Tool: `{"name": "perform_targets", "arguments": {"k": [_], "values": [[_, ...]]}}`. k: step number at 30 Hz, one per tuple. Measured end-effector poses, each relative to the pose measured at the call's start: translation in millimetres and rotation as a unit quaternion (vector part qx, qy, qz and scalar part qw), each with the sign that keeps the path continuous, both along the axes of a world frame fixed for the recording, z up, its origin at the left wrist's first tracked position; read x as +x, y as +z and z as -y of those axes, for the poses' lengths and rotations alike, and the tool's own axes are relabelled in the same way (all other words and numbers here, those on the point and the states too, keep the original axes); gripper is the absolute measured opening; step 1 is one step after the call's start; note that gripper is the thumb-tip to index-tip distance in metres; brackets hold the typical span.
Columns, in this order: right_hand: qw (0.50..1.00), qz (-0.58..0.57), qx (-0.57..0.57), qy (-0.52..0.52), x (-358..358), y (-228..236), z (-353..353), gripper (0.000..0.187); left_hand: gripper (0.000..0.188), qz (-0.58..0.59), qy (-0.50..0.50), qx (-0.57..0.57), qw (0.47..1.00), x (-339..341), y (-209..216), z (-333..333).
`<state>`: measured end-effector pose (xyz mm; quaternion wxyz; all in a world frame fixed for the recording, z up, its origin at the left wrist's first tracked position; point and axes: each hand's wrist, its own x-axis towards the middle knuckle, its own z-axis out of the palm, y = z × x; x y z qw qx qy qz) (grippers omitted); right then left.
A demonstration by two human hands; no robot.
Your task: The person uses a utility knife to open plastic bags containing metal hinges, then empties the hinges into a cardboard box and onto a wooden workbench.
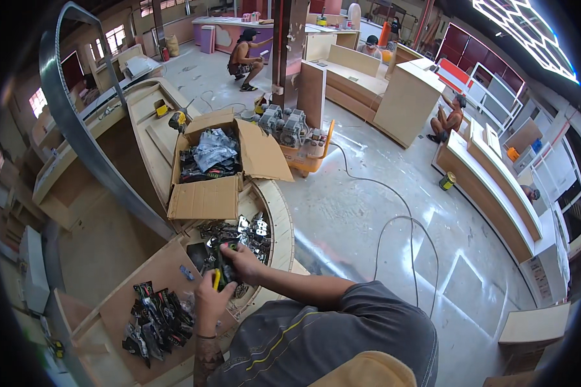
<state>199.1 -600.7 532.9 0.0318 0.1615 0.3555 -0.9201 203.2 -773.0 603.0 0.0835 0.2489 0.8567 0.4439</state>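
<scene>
My left hand [212, 298] is closed around a small bright yellow tool [217, 278], its kind too small to make out. Just above it, the fingers of my right hand [244, 261] close on a black plastic packet [222, 263], which hangs between both hands. Behind them, shiny metal hardware pieces [258, 229], much like cabinet hinges, lie heaped on the curved wooden counter. A pile of black packets [158, 319] rests on the wooden board [119, 300] to my left. Beyond the hardware stands an open cardboard box [203, 198] with crumpled clear plastic bags [214, 151] inside.
A tall curved metal frame [77, 129] rises at my left. Past the box are a yellow drill [177, 120] and an orange-framed air compressor [294, 135]. Its hose [394, 188] loops over the floor. Several people work among unfinished counters; one person [244, 58] squats near a pillar.
</scene>
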Motion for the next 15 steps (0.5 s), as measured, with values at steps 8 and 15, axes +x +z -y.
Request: {"name": "perform_targets", "arguments": {"k": [8, 15], "values": [[0.994, 0.003, 0.037, -0.105, 34, 0, -27, 0.016, 0.041, 0.023, -0.066, -0.049, 0.996, 10, -6, -11], [0.957, -0.086, 0.275, -0.039, 50, 6, -28, 0.013, 0.021, 0.008, 0.028, 0.047, 0.998, -11, 10, -29]]}}
